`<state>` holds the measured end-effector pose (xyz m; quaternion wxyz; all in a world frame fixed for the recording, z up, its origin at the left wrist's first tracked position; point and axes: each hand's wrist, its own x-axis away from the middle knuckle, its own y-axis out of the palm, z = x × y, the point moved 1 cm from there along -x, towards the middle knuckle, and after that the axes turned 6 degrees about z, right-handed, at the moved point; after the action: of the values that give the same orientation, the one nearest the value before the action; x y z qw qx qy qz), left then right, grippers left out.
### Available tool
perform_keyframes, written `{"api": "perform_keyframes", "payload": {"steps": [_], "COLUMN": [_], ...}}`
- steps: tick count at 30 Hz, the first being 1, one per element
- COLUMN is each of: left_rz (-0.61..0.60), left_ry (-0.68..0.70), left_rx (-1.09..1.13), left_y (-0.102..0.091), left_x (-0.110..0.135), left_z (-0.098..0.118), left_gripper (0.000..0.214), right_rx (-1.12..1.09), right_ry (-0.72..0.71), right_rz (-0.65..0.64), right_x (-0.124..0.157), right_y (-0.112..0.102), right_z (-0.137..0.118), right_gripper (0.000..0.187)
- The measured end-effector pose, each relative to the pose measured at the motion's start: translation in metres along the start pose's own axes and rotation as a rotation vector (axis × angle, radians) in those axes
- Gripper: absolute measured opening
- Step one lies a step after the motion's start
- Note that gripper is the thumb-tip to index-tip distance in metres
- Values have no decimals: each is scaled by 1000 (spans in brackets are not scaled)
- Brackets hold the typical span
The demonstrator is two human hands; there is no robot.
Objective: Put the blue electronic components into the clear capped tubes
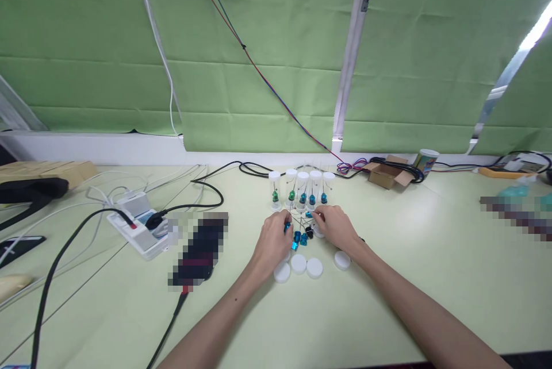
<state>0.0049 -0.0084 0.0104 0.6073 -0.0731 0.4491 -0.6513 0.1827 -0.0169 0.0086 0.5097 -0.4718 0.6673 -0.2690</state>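
Note:
My left hand (275, 238) is closed in a pinch around a small blue piece with a thin wire stem (287, 227). Opposite it, my right hand (338, 226) has its fingers pinched together, their tips against another small blue piece (309, 215). Between the hands lies a loose pile of shiny blue pieces (297, 237) with wire stems, and a black piece (309, 231) is among them. Just behind stands a row of several clear tubes (328, 188) with white tops, holding green or blue pieces. Several white round caps (298, 264) lie in front of the hands.
Left of my forearm is a blurred dark device (200, 251) on a black cable. Farther left sits a white power strip (138, 234) with tangled cables. An open cardboard box (383, 175) and a can (425, 162) stand at the back right, beside black cables along the wall.

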Motion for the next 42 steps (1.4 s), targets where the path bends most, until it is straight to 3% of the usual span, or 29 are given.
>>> {"api": "perform_keyframes", "payload": {"steps": [6,12,17,23,29,36,39,42], "left_rz": [60,225,272,272,271,372,414,452], "left_ry": [-20,-146,-145,-179,-241,-387,-498,-516], "left_rx": [82,370,494,537,616,713,769,810], "left_y": [1,-2,-9,-10,-8,-8,-7,-6], "left_x": [-1,-2,-1,-2,-6,-10,-11,-11], "left_z": [-2,7,18,17,11,0,-2,-2], "left_gripper": [11,57,73,61,35,25,24,24], "right_rx": [12,-53,-94,-111,-82,-49,-19,17], "right_ry": [15,-22,-66,-102,-105,-143,-145,-163], "right_rz": [8,35,39,36,50,74,48,9], "right_x": [-1,-1,-3,-3,-6,-10,-12,-14], "right_y": [2,-1,0,1,-5,-14,-18,-20], "right_z": [5,3,4,7,11,17,20,23], "right_gripper": [19,20,21,24,27,24,24,23]}}
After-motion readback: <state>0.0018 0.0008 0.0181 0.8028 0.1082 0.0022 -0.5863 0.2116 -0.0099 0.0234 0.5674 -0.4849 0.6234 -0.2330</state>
